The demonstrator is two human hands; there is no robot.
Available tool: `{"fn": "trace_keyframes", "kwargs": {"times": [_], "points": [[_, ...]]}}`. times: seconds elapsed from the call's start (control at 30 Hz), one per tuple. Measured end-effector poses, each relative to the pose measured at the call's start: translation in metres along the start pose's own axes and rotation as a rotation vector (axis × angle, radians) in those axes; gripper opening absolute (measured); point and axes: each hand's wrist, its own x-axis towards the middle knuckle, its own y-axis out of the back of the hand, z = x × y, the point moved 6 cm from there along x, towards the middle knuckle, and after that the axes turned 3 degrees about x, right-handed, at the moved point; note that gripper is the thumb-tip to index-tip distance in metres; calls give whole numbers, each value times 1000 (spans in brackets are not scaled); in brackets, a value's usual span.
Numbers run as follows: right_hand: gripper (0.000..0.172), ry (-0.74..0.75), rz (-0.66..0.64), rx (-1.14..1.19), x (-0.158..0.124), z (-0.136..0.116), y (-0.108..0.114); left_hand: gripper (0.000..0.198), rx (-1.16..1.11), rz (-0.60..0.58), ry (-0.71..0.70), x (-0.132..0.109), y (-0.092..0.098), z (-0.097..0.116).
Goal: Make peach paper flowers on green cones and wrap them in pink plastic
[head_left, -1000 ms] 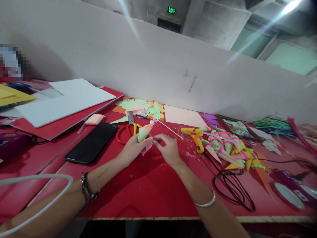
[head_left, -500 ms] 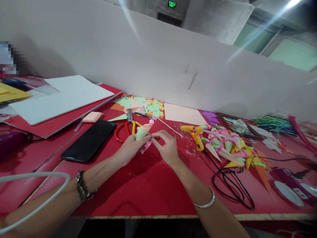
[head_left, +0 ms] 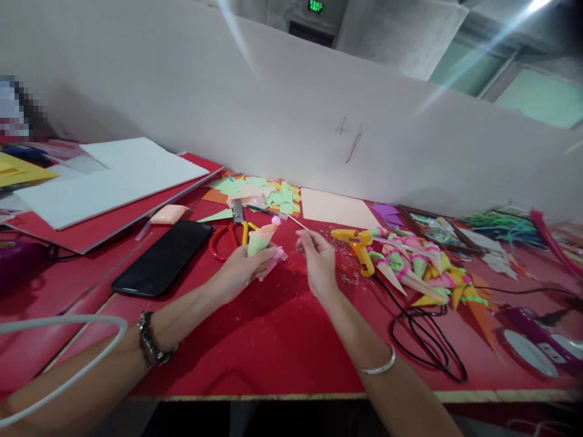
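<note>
My left hand (head_left: 248,267) is closed around a small pale green and peach paper cone (head_left: 257,241), its wide end pointing up. A little pink ball (head_left: 276,221) sits at the cone's top edge. A crumpled pink piece (head_left: 276,258) is also tucked in this hand, sticking out to the right under the fingers. My right hand (head_left: 320,261) is raised to the right of the cone, apart from it, with thumb and fingers curled together. Whether anything is between those fingertips is too small to tell. A thin stick (head_left: 295,221) runs behind its fingers.
Red- and yellow-handled scissors (head_left: 220,243) and a black phone (head_left: 164,258) lie left. On the right are a yellow glue gun (head_left: 359,246), its coiled black cord (head_left: 428,349) and a pile of decorated paper cones (head_left: 423,267). Paper scraps (head_left: 262,191) lie at the back by the wall.
My right hand has come away from the paper cone and moved right, lifting off the pink piece. My left hand keeps hold of the cone, shifted very slightly left.
</note>
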Motion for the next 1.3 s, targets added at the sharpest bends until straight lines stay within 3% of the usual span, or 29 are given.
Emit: {"fn": "trace_keyframes", "kwargs": {"times": [0.13, 0.43, 0.7, 0.9, 1.03, 1.13, 1.3], "points": [[20, -68, 66, 57, 5, 10, 8, 19, -14, 39, -1, 2, 3, -2], [13, -182, -102, 200, -4, 9, -11, 19, 20, 78, 27, 1, 6, -4], [11, -105, -31, 126, -2, 6, -3, 17, -9, 84, 14, 1, 5, -2], [14, -183, -85, 212, -2, 9, -8, 16, 129, 101, -45, -2, 4, 3], [20, -169, -74, 116, -2, 8, -4, 17, 243, 131, -84, -4, 5, 6], [15, -164, -79, 44, -1, 11, -2, 20, 332, 163, -98, -3, 8, 6], [18, -235, -121, 102, 0, 22, -7, 23, 376, 138, -94, -2, 8, 4]]}}
